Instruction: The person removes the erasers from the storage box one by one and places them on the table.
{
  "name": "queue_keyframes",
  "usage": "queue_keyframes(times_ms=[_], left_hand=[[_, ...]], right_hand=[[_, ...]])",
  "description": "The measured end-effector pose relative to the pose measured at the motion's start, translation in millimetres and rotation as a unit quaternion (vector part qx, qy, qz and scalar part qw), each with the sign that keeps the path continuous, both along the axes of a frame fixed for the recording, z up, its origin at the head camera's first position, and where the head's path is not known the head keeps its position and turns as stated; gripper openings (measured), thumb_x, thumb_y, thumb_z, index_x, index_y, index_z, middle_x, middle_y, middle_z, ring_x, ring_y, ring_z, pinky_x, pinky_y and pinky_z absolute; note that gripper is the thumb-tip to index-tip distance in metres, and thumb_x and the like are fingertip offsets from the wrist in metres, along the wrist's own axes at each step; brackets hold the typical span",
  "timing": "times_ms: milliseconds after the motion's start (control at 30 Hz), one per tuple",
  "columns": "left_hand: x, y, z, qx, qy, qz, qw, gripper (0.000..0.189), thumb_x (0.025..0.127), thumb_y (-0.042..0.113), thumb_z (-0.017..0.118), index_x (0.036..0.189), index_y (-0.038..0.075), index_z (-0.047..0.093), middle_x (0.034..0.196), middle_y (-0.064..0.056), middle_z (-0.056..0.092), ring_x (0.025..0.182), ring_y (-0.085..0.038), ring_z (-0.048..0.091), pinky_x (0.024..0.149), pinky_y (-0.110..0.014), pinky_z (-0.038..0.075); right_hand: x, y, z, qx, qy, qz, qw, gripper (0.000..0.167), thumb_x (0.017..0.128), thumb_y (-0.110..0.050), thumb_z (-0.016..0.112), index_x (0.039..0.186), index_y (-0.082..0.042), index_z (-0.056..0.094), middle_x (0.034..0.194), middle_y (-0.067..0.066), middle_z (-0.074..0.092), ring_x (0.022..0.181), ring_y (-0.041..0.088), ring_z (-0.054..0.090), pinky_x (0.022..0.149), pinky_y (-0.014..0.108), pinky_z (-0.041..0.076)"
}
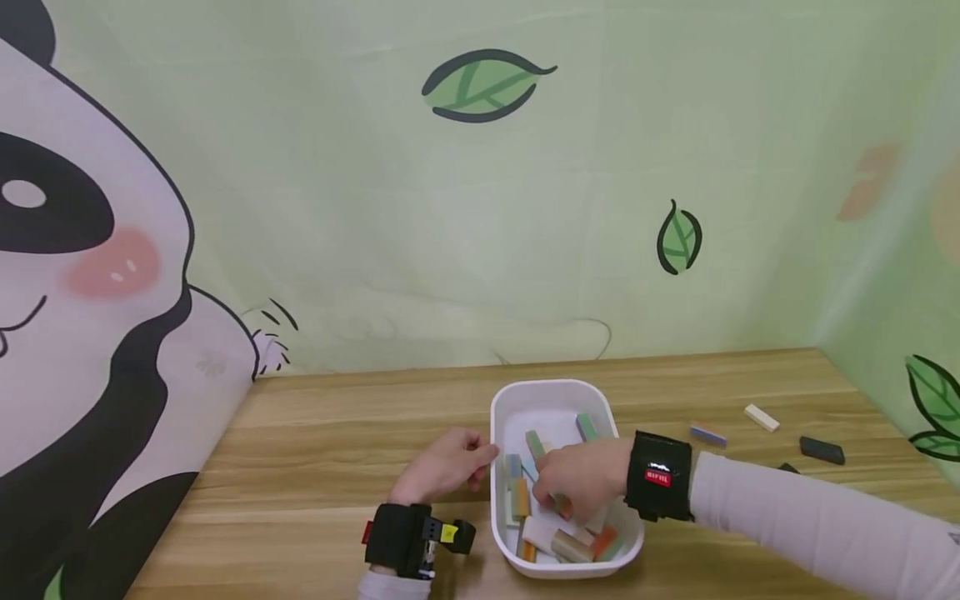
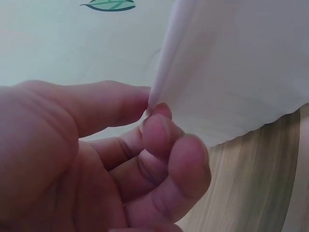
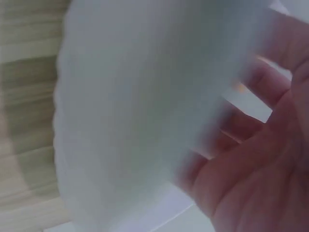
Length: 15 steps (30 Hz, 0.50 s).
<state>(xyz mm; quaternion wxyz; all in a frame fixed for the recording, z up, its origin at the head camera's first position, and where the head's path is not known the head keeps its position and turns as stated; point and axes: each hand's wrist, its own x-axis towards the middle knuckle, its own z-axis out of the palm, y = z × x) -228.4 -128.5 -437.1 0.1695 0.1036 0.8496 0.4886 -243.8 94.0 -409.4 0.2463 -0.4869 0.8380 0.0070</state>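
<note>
A white plastic tub (image 1: 512, 406) stands on the wooden table, holding several small oblong two-tone blocks, among them an orange-and-green block (image 1: 521, 498) and a tan block (image 1: 572, 547). My left hand (image 1: 444, 463) is at the tub's left side; in the left wrist view its thumb and index finger pinch the rim. My right hand (image 1: 585, 477) reaches down inside the tub, fingers bent among the blocks. Its fingertips are hidden, and I cannot tell whether they grip a block. The tub's wall blocks much of the right wrist view.
Right of the tub lie a white block (image 1: 762, 417), a purple-blue block (image 1: 708, 435) and a black block (image 1: 822, 450). Another dark piece (image 1: 788, 468) shows partly behind the right sleeve. A printed cloth backdrop (image 1: 360, 208) rises along the table's back edge.
</note>
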Motion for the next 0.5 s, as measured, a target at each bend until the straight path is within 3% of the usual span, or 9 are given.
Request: queue_keyframes(times_ms=[333, 500], left_hand=[[-1.4, 3.4, 3.7, -0.011, -0.002, 0.004, 0.9999, 0.026, 0.101, 0.021, 0.055, 0.079, 0.006, 0.056, 0.067, -0.002, 0.052, 0.061, -0.017, 0.053, 0.057, -0.029, 0.037], [-1.8, 2.2, 6.3, -0.008, 0.001, 0.004, 1.0000, 0.026, 0.101, 0.021, 0.055, 0.081, 0.004, 0.057, 0.068, -0.002, 0.051, 0.062, -0.018, 0.054, 0.059, -0.029, 0.038]], right_hand=[[-1.1, 4.8, -9.7, -0.030, 0.039, 0.054, 0.9974, 0.024, 0.086, -0.003, 0.071, 0.096, -0.022, 0.061, 0.079, -0.009, 0.041, 0.070, 0.005, 0.042, 0.062, 0.017, 0.033], [0.1, 8.9, -2.7, -0.045, 0.065, 0.068, 0.9945, 0.024, 0.085, -0.005, 0.073, 0.095, -0.023, 0.062, 0.080, -0.010, 0.041, 0.073, 0.005, 0.041, 0.063, 0.018, 0.034]])
